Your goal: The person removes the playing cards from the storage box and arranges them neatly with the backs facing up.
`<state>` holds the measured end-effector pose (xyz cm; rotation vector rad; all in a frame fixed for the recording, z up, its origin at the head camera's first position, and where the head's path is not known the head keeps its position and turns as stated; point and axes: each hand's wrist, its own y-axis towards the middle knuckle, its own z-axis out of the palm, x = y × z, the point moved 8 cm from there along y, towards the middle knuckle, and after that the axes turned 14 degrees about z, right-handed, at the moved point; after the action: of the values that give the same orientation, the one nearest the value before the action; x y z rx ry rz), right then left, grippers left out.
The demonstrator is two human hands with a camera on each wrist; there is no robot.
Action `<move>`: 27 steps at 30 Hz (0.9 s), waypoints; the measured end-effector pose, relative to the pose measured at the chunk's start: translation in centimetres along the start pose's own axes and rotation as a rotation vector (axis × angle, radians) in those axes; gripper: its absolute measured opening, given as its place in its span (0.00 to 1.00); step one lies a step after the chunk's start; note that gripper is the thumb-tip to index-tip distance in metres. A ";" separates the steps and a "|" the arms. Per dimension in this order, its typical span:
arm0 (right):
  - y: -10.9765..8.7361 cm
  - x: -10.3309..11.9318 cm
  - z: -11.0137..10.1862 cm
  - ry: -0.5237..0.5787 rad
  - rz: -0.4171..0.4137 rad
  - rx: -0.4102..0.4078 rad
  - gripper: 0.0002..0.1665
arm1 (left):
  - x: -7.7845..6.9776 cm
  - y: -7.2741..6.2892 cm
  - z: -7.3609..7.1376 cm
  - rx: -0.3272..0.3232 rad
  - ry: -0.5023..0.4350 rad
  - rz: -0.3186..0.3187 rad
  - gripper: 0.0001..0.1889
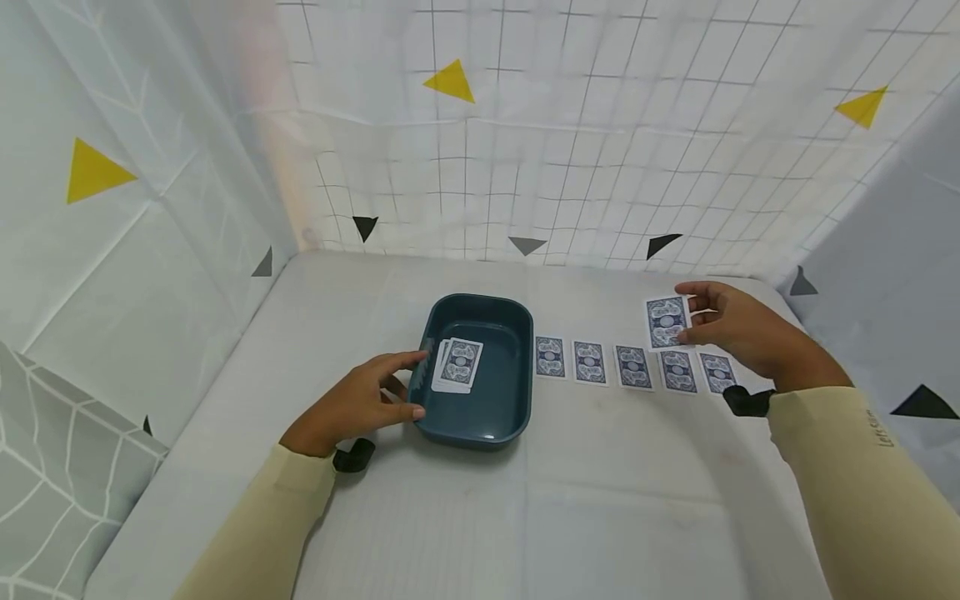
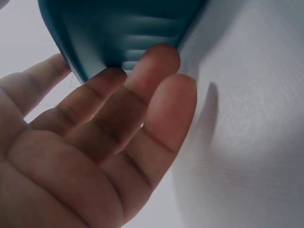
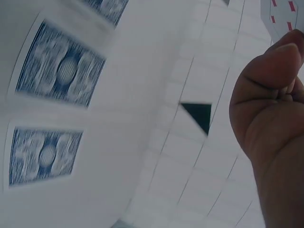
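Note:
My right hand (image 1: 723, 325) pinches a playing card (image 1: 667, 322) by its right edge, above the right part of a row of face-down cards. In the head view its blue patterned back shows; in the right wrist view a corner of its face (image 3: 283, 13) shows red marks. At the left side of a dark teal tray (image 1: 517, 367), my left hand (image 1: 372, 394) touches the wall with relaxed fingers. Its fingertips (image 2: 159, 59) lie against the outer wall in the left wrist view. A few overlapping face-down cards (image 1: 460, 364) lie inside the tray.
Several face-down cards, one of them a middle card (image 1: 589, 362), run in a row to the right from the tray on a white-covered table (image 1: 600, 492). White sheeting (image 1: 570, 167) with a grid and triangles hangs behind and at both sides.

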<state>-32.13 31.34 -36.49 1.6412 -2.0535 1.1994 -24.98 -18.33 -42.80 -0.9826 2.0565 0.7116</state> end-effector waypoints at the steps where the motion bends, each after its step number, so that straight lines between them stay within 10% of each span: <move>1: -0.1 -0.6 -0.5 -0.006 0.003 -0.002 0.56 | 0.0 0.1 0.0 0.002 0.001 0.001 0.44; 16: -0.4 -9.9 -5.6 0.011 0.047 0.020 0.57 | 0.2 0.9 0.8 0.012 -0.007 0.001 0.45; 27: -0.1 -11.9 -5.4 0.150 0.056 0.053 0.53 | 0.8 0.3 0.1 0.000 0.006 0.000 0.45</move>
<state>-29.62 43.45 -40.70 1.4764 -2.0031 1.3623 -25.56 -18.39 -43.44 -0.9857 2.0615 0.7092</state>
